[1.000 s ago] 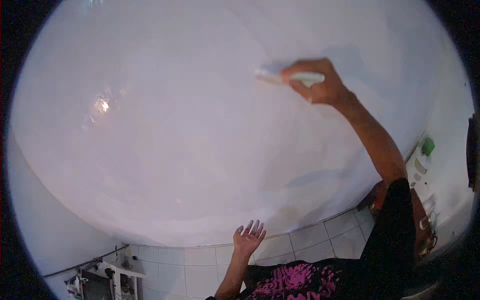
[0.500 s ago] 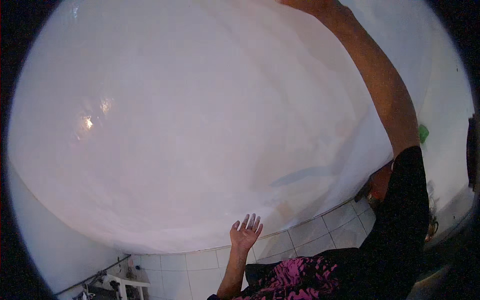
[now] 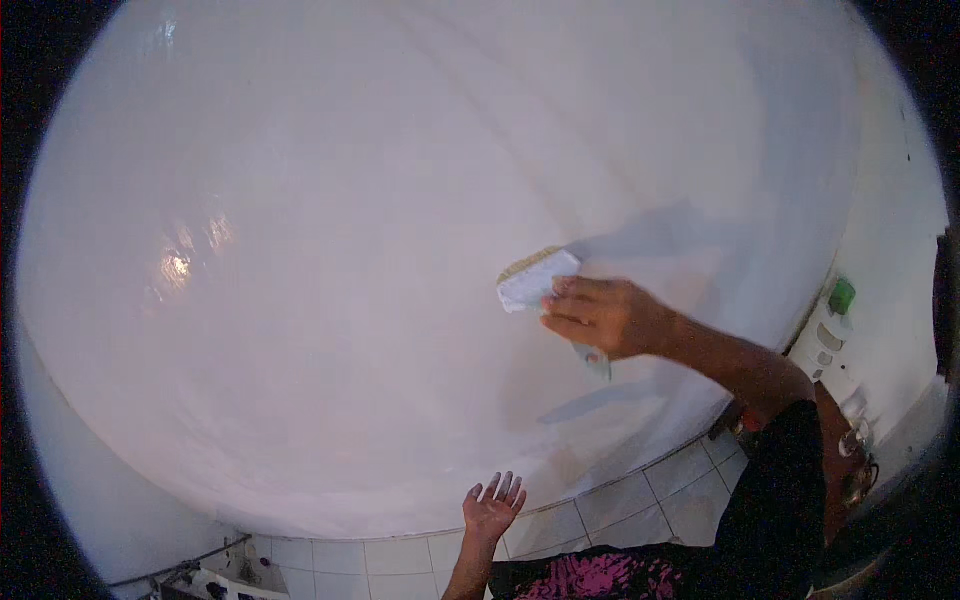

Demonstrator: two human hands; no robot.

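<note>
A wide flat paintbrush [image 3: 537, 280] is in my right hand [image 3: 612, 318], its head smeared white and a strip of pale yellow bristles along the upper edge. The end of a light green handle pokes out below my fingers. Bristles are close to the white wall [image 3: 350, 250]; I cannot tell if they touch it. A shadow of hand and brush falls on the wall to the right. Low in the middle, my left hand [image 3: 493, 512] is held palm up, fingers apart and whitish at the tips, holding nothing, near the wall's lower edge.
White tiles [image 3: 400, 554] run along the wall's lower edge. On the right side wall are a green object [image 3: 841, 296] and a white plate with oval shapes [image 3: 828, 338]. Dark rods and a white item [image 3: 225, 585] show at the lower left. Light glints off the wall's left part.
From the top edge, my right hand has come down and inward, bringing the paintbrush into sight. My left hand stays open, a little lower in the picture.
</note>
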